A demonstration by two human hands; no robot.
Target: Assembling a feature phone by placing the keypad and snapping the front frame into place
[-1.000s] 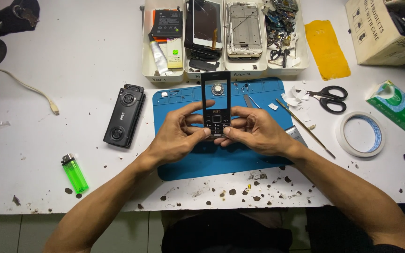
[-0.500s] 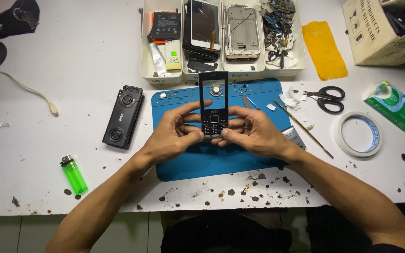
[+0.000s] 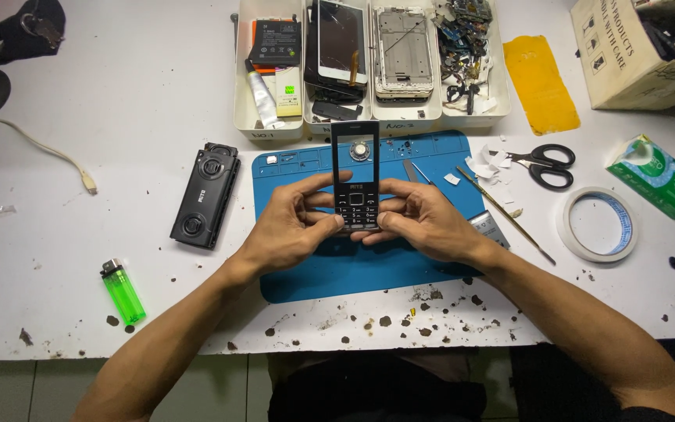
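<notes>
The white, paint-chipped desk (image 3: 119, 94) carries a blue mat (image 3: 431, 266), a green lighter (image 3: 123, 291), black scissors (image 3: 544, 164), a tape roll (image 3: 597, 225) — and a black speaker (image 3: 205, 195).

Both forearms are bare, with no sleeves, watch or wristbands showing. The left hand (image 3: 294, 230) and right hand (image 3: 423, 223) wear no gloves or rings. Dark clothing shows at the frame's bottom centre.

My white, paint-flecked tabletop (image 3: 119, 101): a green lighter (image 3: 123, 291) near the front edge, a black speaker (image 3: 205, 194) beside the blue mat (image 3: 369, 270), scissors (image 3: 542, 163) and a tape roll (image 3: 597, 225) to the right, white trays (image 3: 267, 129) of phone parts behind
</notes>
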